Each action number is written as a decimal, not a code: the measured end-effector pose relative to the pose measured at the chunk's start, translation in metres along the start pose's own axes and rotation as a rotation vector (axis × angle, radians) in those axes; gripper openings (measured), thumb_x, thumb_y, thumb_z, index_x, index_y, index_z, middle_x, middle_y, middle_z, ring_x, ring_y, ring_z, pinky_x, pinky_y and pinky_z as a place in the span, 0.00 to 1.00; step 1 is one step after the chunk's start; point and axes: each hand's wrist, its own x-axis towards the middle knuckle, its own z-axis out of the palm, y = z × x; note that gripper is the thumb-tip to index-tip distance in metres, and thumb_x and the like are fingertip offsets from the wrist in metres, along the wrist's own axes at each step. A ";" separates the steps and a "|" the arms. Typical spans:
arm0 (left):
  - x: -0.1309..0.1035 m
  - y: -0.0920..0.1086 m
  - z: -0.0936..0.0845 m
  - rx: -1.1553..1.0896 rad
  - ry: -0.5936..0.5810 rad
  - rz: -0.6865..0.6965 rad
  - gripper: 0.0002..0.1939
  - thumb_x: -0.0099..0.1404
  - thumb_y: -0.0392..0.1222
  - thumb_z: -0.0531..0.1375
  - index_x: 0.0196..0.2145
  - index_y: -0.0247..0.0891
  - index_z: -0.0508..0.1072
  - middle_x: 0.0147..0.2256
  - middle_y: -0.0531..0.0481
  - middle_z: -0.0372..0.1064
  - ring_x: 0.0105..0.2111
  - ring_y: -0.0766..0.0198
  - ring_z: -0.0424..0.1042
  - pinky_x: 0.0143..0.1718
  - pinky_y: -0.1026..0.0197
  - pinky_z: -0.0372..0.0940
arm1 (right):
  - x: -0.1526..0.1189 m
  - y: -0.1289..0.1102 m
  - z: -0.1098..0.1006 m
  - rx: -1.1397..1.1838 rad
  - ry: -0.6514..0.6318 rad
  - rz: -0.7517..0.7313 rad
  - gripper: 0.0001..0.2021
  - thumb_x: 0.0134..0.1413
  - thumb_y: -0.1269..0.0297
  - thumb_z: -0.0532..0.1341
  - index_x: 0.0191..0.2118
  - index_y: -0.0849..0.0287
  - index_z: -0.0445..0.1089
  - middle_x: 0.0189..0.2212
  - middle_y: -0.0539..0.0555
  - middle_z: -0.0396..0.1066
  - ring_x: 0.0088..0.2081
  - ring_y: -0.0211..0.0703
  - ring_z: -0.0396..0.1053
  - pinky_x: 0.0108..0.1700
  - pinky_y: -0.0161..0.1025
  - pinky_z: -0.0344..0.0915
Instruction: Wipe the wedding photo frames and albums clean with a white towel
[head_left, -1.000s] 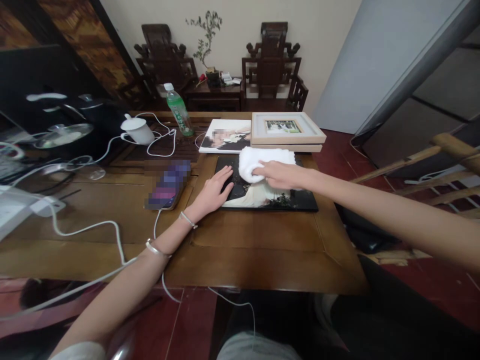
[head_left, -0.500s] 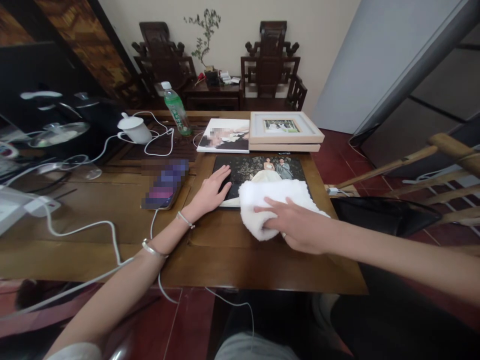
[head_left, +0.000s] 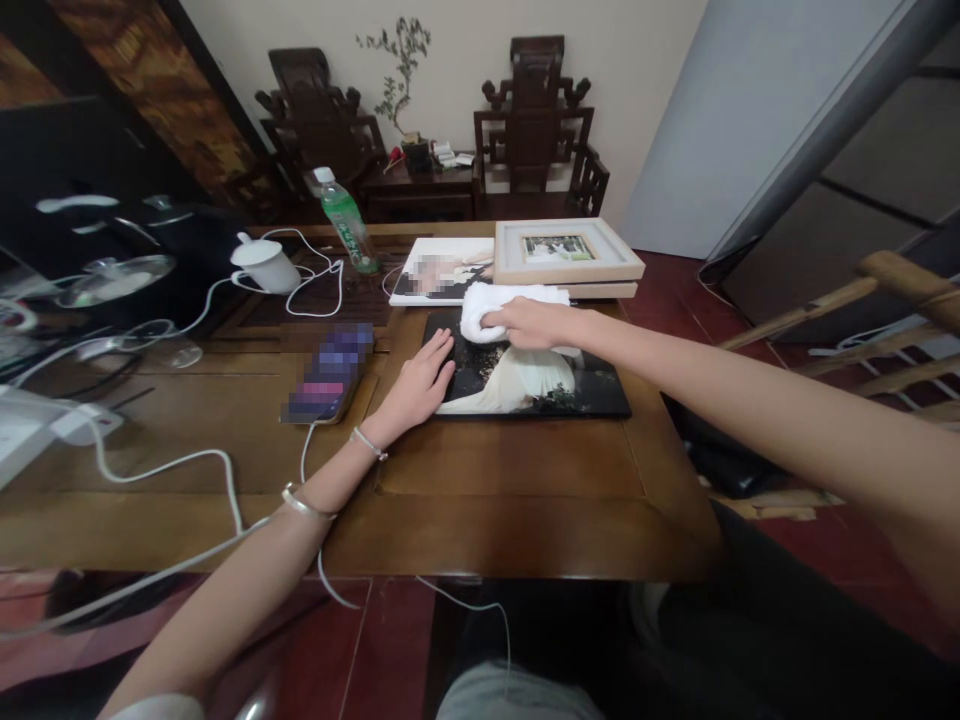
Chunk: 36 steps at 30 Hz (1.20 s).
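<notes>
A dark wedding photo panel (head_left: 525, 385) lies flat on the wooden table (head_left: 510, 500). My left hand (head_left: 421, 380) rests on the panel's left edge, fingers stretched out flat. In my right hand (head_left: 536, 325) is a folded white towel (head_left: 484, 305), pressed over the panel's far edge. The towel and my right forearm hide the upper part of the picture. Just beyond the towel are a white-edged photo panel (head_left: 409, 285) and a stack of light wooden picture frames (head_left: 615, 262).
A phone (head_left: 330, 375) on a cable lies left of my left hand. Farther back stand a green-labelled bottle (head_left: 346, 222) and a white lidded cup (head_left: 266, 265). White cables (head_left: 172, 455) run across the table's left side. A wooden chair (head_left: 892, 330) is at the right.
My right hand has moved the towel away from me, from the panel's near edge to its far edge. The lower part of the picture now shows. My left hand has stayed in place.
</notes>
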 end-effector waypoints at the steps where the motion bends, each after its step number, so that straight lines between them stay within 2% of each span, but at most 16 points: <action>1: 0.000 0.000 0.000 0.000 -0.001 0.003 0.26 0.72 0.47 0.45 0.64 0.34 0.60 0.67 0.38 0.51 0.68 0.53 0.49 0.66 0.42 0.48 | 0.004 0.002 0.000 0.005 0.010 0.009 0.26 0.52 0.79 0.50 0.55 0.59 0.68 0.42 0.64 0.73 0.41 0.51 0.70 0.37 0.39 0.59; 5: 0.000 0.000 -0.001 -0.001 0.000 0.006 0.26 0.72 0.44 0.44 0.63 0.33 0.61 0.66 0.39 0.53 0.67 0.54 0.50 0.66 0.43 0.48 | 0.005 -0.005 0.002 -0.007 -0.003 0.078 0.27 0.54 0.79 0.49 0.58 0.59 0.66 0.45 0.66 0.71 0.44 0.53 0.70 0.38 0.40 0.60; 9: 0.000 0.000 -0.001 -0.002 -0.003 -0.003 0.26 0.71 0.43 0.43 0.63 0.33 0.61 0.66 0.39 0.53 0.68 0.53 0.49 0.66 0.42 0.49 | -0.021 -0.035 0.009 0.033 -0.047 0.095 0.28 0.54 0.79 0.48 0.59 0.57 0.65 0.50 0.67 0.69 0.49 0.57 0.69 0.44 0.47 0.65; 11: 0.000 0.000 0.000 0.006 -0.010 -0.007 0.27 0.71 0.42 0.43 0.63 0.31 0.60 0.67 0.38 0.52 0.68 0.53 0.49 0.66 0.42 0.49 | -0.042 -0.055 0.015 0.068 -0.063 0.061 0.29 0.52 0.81 0.49 0.58 0.56 0.66 0.56 0.66 0.66 0.57 0.62 0.63 0.50 0.57 0.64; 13: 0.000 0.000 0.000 0.009 -0.009 -0.011 0.27 0.71 0.42 0.43 0.63 0.31 0.60 0.67 0.38 0.51 0.68 0.53 0.48 0.67 0.42 0.48 | -0.064 -0.076 0.021 0.089 -0.099 0.005 0.32 0.48 0.83 0.50 0.59 0.54 0.66 0.65 0.62 0.57 0.66 0.66 0.50 0.56 0.67 0.58; 15: -0.001 0.001 0.000 0.005 -0.002 -0.015 0.26 0.71 0.42 0.43 0.63 0.32 0.60 0.67 0.39 0.51 0.68 0.54 0.48 0.67 0.43 0.48 | -0.085 -0.095 0.025 0.105 -0.150 -0.031 0.33 0.48 0.83 0.50 0.59 0.52 0.66 0.69 0.57 0.49 0.69 0.67 0.40 0.58 0.74 0.52; 17: -0.001 0.002 0.000 -0.002 0.002 -0.018 0.26 0.72 0.43 0.43 0.63 0.33 0.60 0.67 0.40 0.52 0.68 0.54 0.48 0.67 0.43 0.47 | -0.102 -0.110 0.028 0.130 -0.206 -0.051 0.31 0.49 0.81 0.51 0.58 0.51 0.67 0.70 0.55 0.47 0.69 0.67 0.37 0.58 0.77 0.49; 20: -0.001 0.003 0.000 -0.005 0.002 -0.019 0.26 0.72 0.43 0.43 0.63 0.34 0.61 0.67 0.40 0.52 0.68 0.54 0.48 0.67 0.42 0.47 | -0.113 -0.119 0.029 0.172 -0.238 -0.066 0.30 0.50 0.80 0.51 0.58 0.50 0.67 0.69 0.55 0.49 0.69 0.66 0.38 0.57 0.76 0.51; 22: -0.001 0.003 0.000 -0.002 0.002 -0.018 0.26 0.72 0.43 0.43 0.63 0.34 0.61 0.67 0.40 0.52 0.68 0.54 0.48 0.67 0.43 0.47 | -0.111 -0.115 0.028 0.193 -0.192 -0.058 0.30 0.50 0.80 0.50 0.58 0.51 0.67 0.66 0.59 0.55 0.69 0.64 0.43 0.57 0.73 0.54; 25: -0.001 0.001 0.001 0.006 0.006 -0.011 0.26 0.72 0.43 0.43 0.63 0.34 0.61 0.67 0.40 0.52 0.68 0.54 0.49 0.67 0.44 0.47 | -0.094 -0.095 0.024 0.188 -0.110 -0.020 0.30 0.50 0.81 0.50 0.57 0.53 0.67 0.58 0.65 0.65 0.65 0.62 0.54 0.55 0.64 0.60; 29: 0.000 -0.003 0.002 0.009 0.010 0.001 0.26 0.72 0.42 0.44 0.63 0.35 0.60 0.66 0.40 0.52 0.68 0.54 0.49 0.66 0.42 0.48 | -0.057 -0.058 0.014 0.134 -0.055 0.001 0.27 0.51 0.80 0.49 0.55 0.57 0.69 0.49 0.67 0.71 0.46 0.56 0.71 0.42 0.47 0.65; 32: 0.001 -0.004 0.002 0.003 0.009 0.008 0.26 0.71 0.42 0.44 0.63 0.35 0.61 0.66 0.40 0.53 0.67 0.53 0.50 0.66 0.41 0.48 | -0.026 -0.033 0.005 0.088 -0.005 -0.015 0.25 0.51 0.80 0.49 0.53 0.60 0.70 0.43 0.65 0.73 0.37 0.49 0.70 0.36 0.40 0.60; 36: 0.001 -0.004 0.002 -0.011 0.018 0.026 0.26 0.71 0.41 0.45 0.64 0.34 0.60 0.66 0.40 0.53 0.67 0.53 0.50 0.66 0.42 0.49 | 0.007 -0.008 -0.007 0.081 0.006 -0.009 0.24 0.51 0.78 0.51 0.53 0.61 0.70 0.41 0.62 0.74 0.38 0.47 0.68 0.35 0.37 0.56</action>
